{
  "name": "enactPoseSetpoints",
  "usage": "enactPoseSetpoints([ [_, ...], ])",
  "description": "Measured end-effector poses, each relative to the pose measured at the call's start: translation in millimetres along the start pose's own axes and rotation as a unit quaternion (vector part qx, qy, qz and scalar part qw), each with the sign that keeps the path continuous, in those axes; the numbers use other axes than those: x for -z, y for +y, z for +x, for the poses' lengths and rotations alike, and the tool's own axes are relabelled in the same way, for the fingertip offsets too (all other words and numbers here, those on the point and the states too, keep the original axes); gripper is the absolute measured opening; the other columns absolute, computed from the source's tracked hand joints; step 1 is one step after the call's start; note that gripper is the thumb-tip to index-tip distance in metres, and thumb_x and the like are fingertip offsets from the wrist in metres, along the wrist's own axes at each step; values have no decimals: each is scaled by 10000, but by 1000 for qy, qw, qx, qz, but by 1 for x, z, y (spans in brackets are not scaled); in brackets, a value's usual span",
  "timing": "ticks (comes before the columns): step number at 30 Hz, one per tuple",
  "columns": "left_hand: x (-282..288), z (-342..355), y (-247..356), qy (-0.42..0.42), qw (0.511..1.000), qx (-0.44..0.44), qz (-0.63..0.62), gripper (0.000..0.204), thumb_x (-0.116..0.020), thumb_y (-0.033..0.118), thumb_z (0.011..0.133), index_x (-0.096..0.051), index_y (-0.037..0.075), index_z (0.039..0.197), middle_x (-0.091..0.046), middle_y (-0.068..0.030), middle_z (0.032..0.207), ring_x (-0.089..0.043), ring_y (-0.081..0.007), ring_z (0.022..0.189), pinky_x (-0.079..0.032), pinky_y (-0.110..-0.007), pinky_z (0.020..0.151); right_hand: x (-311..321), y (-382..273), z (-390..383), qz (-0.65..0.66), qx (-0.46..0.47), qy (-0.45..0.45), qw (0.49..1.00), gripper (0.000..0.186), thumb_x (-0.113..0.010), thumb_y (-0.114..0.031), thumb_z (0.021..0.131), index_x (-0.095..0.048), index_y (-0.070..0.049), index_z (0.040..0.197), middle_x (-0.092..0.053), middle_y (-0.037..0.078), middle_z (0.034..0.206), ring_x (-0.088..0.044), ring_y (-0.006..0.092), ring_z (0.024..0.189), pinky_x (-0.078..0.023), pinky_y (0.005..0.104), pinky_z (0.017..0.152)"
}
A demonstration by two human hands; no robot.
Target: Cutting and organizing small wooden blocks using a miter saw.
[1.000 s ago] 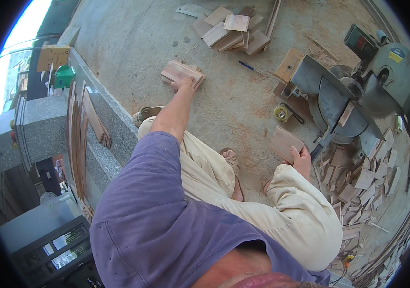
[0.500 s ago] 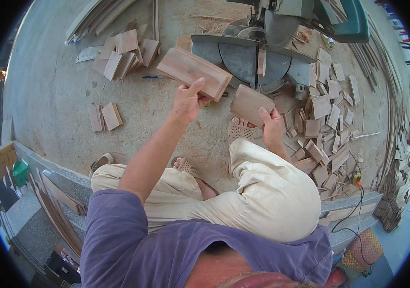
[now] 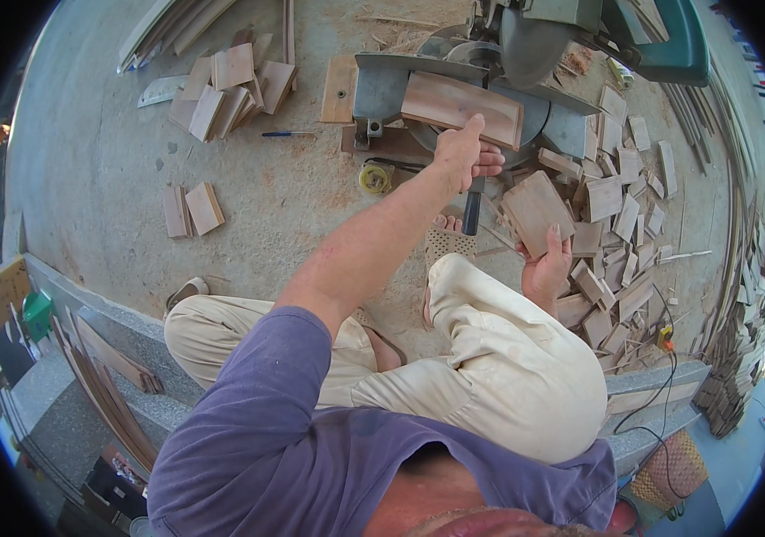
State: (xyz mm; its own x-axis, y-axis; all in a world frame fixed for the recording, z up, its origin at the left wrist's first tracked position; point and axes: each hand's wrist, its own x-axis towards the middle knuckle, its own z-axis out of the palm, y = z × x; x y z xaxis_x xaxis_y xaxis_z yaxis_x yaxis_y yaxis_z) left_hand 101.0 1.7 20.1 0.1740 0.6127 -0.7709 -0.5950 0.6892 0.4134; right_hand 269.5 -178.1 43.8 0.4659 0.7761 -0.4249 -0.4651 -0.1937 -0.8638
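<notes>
at saw (image 3: 534, 45), 2 hands (image 3: 461, 157) (image 3: 547, 270), holding boards (image 3: 456, 100) (image 3: 534, 210)

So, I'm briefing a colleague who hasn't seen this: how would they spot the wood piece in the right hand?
Start at the big saw at the top; below it, find the right hand. It holds a broad, pale brown wood piece near the lower right corner. Unlike the loose offcuts scattered just to its right, this piece is held.
</notes>
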Motion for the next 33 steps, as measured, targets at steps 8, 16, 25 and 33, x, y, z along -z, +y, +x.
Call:
enactPoseSetpoints([
  [8,64,-34,27,-4,956,-16,292,297,-655,292,991,-638,-4,1008,-694,-123,864,-697,-205,709,-606,-362,652,-74,-8,74,-168,-37,-154,973,364,-704,-284,988,-641,-40,1251,-711,44,1055,-683,110,796,-553,256,539],
  [16,100,-44,30,142,863,-262,409,282,-683,242,950,-661,-35,1004,-680,-86,775,-651,-155,715,-539,-304,669,-119,-11,102,-562,245,-58,788,519,-766,-347,916,-654,-69,1340,-678,111,1226,-669,248,1017,-557,397,854],
  [25,67,-30,60,112,786,-310,524,525,-718,239,870,-606,-64,1285,-707,-136,770,-668,-193,753,-538,-341,744,-132,33,117,-576,455,-157,660,509,-803,-443,834,-728,-193,1271,-640,83,1360,-466,303,1378,-287,568,1168],
  [33,75,-29,67,72,751,-332,566,751,-745,265,869,-474,-62,1489,-740,-180,868,-727,-259,824,-557,-347,780,-140,44,119,-594,458,-106,653,492,-815,-498,801,-769,-239,1217,-657,42,1378,-480,297,1372,-260,677,1143],
])
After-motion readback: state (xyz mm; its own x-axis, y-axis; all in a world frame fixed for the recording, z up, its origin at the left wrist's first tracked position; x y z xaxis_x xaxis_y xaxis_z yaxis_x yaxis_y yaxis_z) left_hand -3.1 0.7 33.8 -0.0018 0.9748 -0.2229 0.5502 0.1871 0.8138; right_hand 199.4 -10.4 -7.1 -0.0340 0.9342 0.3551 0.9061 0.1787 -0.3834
